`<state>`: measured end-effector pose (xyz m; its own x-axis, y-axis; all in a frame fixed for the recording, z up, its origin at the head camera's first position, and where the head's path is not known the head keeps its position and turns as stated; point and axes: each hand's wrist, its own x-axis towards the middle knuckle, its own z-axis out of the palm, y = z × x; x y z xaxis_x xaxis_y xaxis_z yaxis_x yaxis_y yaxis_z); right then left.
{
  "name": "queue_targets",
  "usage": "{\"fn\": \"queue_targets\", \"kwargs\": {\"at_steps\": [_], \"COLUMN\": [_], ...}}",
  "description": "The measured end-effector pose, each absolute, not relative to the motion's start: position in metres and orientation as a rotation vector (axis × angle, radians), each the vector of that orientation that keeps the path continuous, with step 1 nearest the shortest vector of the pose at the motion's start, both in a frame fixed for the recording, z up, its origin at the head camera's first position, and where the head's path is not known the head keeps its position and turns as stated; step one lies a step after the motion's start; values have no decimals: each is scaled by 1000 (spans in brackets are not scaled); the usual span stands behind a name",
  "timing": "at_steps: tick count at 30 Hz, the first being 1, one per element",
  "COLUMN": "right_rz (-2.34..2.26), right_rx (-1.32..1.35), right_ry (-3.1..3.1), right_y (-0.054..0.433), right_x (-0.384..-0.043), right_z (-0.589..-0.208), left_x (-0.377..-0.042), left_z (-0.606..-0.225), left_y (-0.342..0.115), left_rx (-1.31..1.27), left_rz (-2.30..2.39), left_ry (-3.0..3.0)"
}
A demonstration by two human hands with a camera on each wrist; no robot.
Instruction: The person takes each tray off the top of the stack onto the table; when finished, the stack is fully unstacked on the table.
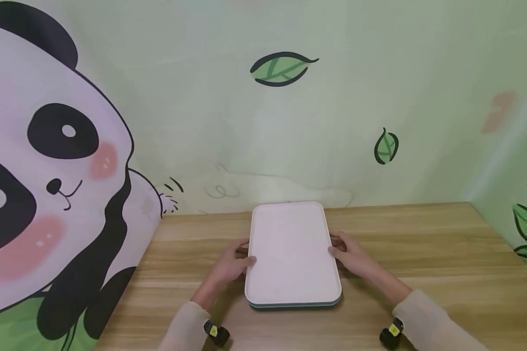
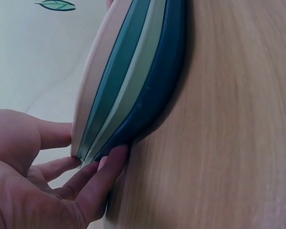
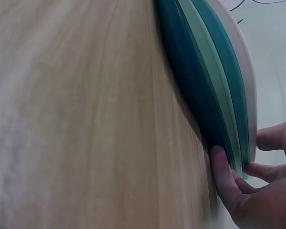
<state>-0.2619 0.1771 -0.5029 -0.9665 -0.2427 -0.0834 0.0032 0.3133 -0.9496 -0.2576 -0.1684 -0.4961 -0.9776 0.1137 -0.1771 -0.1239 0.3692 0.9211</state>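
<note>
A stack of several rounded rectangular trays (image 1: 293,253) lies on the wooden table, the white one on top with its raised rim showing. Teal, light green and dark blue layers (image 2: 158,90) show beneath it in both wrist views. On the stack's left side my left hand (image 1: 230,263) holds on, thumb at the white rim and fingers against the lower edges. Opposite it, my right hand (image 1: 353,253) grips the right side in the same way, its fingertips (image 3: 220,155) reaching the dark blue bottom layer. The undersides of the trays are hidden.
Behind the wooden table (image 1: 421,243) rises a pale green wall (image 1: 193,97) with a painted panda (image 1: 70,146) at the left and painted leaves. The far end of the stack lies close to this wall.
</note>
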Motion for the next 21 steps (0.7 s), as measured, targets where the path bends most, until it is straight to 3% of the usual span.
{"fn": "queue_targets", "kwargs": {"at_steps": [21], "right_rz": [-1733], "right_rx": [-100], "right_ry": [2326], "right_y": [181], "right_x": [-262], "right_z": [-503], "left_x": [-273], "left_z": [-484], "left_y": [-170], "left_rx": [-42], "left_rz": [1660], "left_ry": [2542]}}
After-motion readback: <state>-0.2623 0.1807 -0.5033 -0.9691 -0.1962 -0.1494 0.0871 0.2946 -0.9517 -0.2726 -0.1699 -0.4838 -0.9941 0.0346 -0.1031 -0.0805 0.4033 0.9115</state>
